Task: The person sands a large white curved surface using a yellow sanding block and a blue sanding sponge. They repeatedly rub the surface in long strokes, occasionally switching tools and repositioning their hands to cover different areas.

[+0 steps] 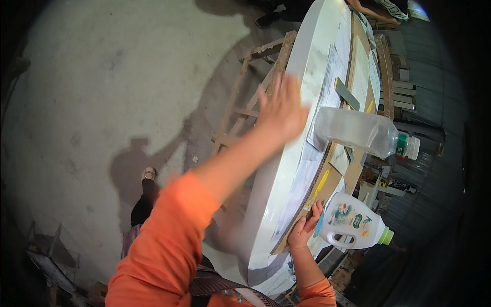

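My left hand (pixel 283 109) is blurred, its fingers spread over the left edge of a long white marble-patterned slab (pixel 264 192). Nothing plainly shows in its grasp, though its far side has a yellowish tint. Lower right, my right hand (pixel 305 228) rests on a cardboard sheet (pixel 330 172) with thumb and fingers apart. By its fingertips lie a yellow-handled brush (pixel 321 184) and a blue flat piece (pixel 319 224). A white jug with a green cap (pixel 351 222) stands just to the right. Farther up is a clear plastic bottle (pixel 356 128), partly filled.
White paper sheets (pixel 307 174) lie under the cardboard. A dark flat strip (pixel 347 94) and pale sample pieces (pixel 359 73) lie beyond the bottle. A wooden frame (pixel 245 84) stands left of the slab on the concrete floor (pixel 96 96). Another person's arm (pixel 370 11) reaches in at the top.
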`<act>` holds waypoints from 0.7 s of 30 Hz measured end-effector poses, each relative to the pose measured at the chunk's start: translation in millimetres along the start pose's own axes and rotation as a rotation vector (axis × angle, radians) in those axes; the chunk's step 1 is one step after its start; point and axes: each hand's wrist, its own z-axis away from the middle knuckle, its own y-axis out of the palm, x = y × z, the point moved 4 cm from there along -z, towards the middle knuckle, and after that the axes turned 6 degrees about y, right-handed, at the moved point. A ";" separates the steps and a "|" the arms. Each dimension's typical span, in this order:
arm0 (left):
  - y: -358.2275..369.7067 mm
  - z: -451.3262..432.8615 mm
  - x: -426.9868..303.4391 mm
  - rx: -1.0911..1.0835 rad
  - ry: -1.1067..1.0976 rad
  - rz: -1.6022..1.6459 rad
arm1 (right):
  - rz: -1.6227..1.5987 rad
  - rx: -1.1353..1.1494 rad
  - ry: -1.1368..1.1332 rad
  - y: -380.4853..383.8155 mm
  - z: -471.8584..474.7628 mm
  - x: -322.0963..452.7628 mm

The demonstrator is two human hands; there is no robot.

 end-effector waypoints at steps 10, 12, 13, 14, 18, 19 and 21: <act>4.3 150.1 -18.0 0.313 0.086 -0.054 | -0.028 -0.010 0.013 0.5 0.7 -0.9; 0.4 33.6 -1.7 0.081 0.095 -0.105 | -0.005 0.005 0.021 1.0 1.9 -2.5; -1.8 -24.8 6.7 0.054 0.048 -0.077 | -0.014 0.016 0.033 1.0 3.4 -3.2; -0.1 -47.8 8.4 0.098 0.018 -0.049 | -0.027 0.010 0.033 1.7 2.8 -4.0; -6.1 6.1 -2.4 0.240 0.041 -0.120 | -0.164 -0.007 0.013 4.1 3.1 -3.1; -5.3 60.3 -6.2 0.357 0.056 -0.111 | -0.129 -0.012 0.011 4.5 2.0 -3.2; 5.3 161.6 -11.3 0.853 -0.075 -0.005 | -0.080 -0.016 -0.010 2.8 2.5 -3.4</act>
